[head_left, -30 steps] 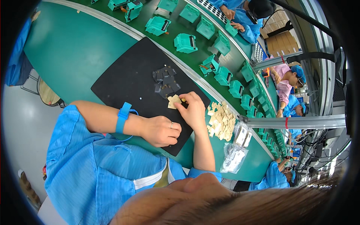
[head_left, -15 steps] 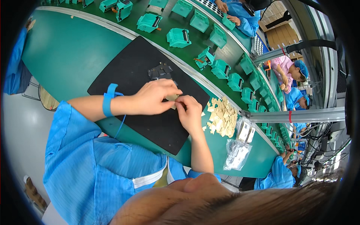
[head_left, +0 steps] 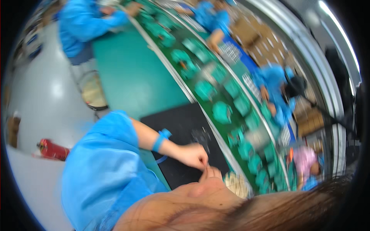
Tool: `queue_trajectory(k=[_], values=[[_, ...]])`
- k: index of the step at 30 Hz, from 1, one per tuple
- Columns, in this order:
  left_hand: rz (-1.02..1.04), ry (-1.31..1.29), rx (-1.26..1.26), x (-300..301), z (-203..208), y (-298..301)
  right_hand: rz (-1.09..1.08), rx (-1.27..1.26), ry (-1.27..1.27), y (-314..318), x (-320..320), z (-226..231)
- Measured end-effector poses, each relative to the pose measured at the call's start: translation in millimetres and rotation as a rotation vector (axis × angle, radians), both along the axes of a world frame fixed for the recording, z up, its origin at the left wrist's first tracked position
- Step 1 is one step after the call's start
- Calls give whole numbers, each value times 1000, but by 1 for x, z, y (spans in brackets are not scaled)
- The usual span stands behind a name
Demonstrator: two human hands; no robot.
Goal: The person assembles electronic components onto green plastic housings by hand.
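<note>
Over the black mat [head_left: 173,121], my left hand [head_left: 192,156] is closed, its thumb and fingertips pinched together. A blue strap [head_left: 160,140] circles that wrist. My right hand [head_left: 212,172] meets it at the fingertips, fingers bent and closed, partly hidden by the head's edge. Whatever sits between the fingertips is too blurred and covered to make out. Small dark flat pieces [head_left: 201,135] lie smeared by motion on the mat, beyond my hands. Close by my right hand is a heap of small beige pieces [head_left: 236,184], its near part hidden.
Beyond the mat, a rail edges a green conveyor carrying several green plastic housings [head_left: 222,112]. Bare green tabletop [head_left: 131,77] stretches to the far left. A round stool [head_left: 93,92] and a red fire extinguisher [head_left: 54,150] stand on the floor. Co-workers in blue [head_left: 277,90] sit across the belt.
The view has swung toward the left, so mat and hands appear lower in the picture. A beige piece showed between my fingertips before; now I cannot see it. My hands remain together.
</note>
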State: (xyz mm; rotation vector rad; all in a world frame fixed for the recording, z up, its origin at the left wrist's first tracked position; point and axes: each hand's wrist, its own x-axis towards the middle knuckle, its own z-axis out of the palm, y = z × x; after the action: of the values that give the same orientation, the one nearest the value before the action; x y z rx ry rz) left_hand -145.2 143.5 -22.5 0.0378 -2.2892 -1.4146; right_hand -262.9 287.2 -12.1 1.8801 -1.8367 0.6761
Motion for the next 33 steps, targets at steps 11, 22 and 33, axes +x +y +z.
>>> queue_trajectory(k=[11,22,33], values=[[3,-12,-244,2,-6,1,-21,63,173,-7,14,10],[-166,80,459,-24,-2,5,-126,-122,-678,4,-20,-18],[-239,-158,895,-42,9,35,-372,-96,-705,56,-27,22]])
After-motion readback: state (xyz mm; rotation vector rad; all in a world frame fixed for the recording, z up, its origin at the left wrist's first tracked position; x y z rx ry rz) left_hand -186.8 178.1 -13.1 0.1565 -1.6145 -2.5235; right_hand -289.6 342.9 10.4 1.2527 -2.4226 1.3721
